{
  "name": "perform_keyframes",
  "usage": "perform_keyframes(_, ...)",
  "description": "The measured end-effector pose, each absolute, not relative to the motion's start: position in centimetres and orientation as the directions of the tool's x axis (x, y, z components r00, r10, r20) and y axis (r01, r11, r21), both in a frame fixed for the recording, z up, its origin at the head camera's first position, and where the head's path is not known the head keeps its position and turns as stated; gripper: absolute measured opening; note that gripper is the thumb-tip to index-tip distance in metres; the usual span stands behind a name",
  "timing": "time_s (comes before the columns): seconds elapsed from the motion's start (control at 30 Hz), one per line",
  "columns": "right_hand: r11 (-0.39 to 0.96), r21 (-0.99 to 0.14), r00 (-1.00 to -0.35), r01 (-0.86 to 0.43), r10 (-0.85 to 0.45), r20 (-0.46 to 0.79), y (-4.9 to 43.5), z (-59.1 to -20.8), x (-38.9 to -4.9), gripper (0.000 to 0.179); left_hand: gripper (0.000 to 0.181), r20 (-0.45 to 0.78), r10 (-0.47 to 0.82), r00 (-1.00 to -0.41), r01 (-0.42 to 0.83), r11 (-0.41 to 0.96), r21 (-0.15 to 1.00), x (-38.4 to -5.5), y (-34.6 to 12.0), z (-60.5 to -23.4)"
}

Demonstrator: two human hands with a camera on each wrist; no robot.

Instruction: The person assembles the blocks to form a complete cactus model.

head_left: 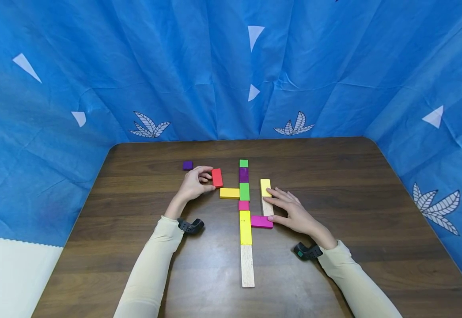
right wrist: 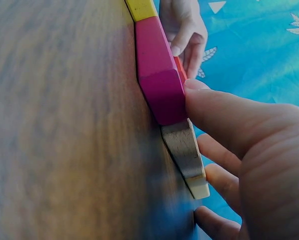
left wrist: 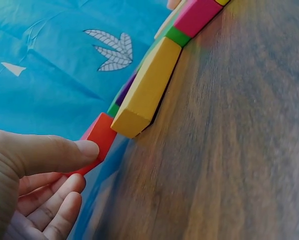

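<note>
Thumb and fingers of my left hand (head_left: 193,183) pinch a red block (head_left: 217,178) at its left side. Its near end is close to an orange-yellow block (head_left: 229,193) that juts left from a line of coloured blocks. My right hand (head_left: 296,214) rests with fingers extended along a pale wooden block (head_left: 268,207) and a light yellow block (head_left: 265,187), set end to end. Its thumb (right wrist: 209,102) touches the magenta block (head_left: 261,221), which reaches right from the line.
The central line runs from a whitish block (head_left: 247,266) at the near end through a bright yellow block (head_left: 245,227) to green, pink and purple ones. A small dark purple block (head_left: 188,165) lies apart at the back left. A blue curtain (head_left: 231,66) hangs behind the table.
</note>
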State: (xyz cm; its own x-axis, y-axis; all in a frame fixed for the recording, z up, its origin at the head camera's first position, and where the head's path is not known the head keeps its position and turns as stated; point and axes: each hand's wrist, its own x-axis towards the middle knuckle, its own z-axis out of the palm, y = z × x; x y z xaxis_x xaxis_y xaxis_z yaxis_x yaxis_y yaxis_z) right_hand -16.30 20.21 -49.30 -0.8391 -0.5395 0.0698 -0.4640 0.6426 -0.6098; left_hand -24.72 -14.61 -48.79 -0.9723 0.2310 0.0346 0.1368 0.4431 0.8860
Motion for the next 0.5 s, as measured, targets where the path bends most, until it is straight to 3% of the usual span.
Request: perform_keyframes(0.5,0.643,-0.604,-0.838,-0.471,-0.540,0.078,20.23,-49.42,-16.38,0.061,0.061,-0.011,0.287,-0.958,0.132,0.471,0.872,-24.97,-14.00,-48.97)
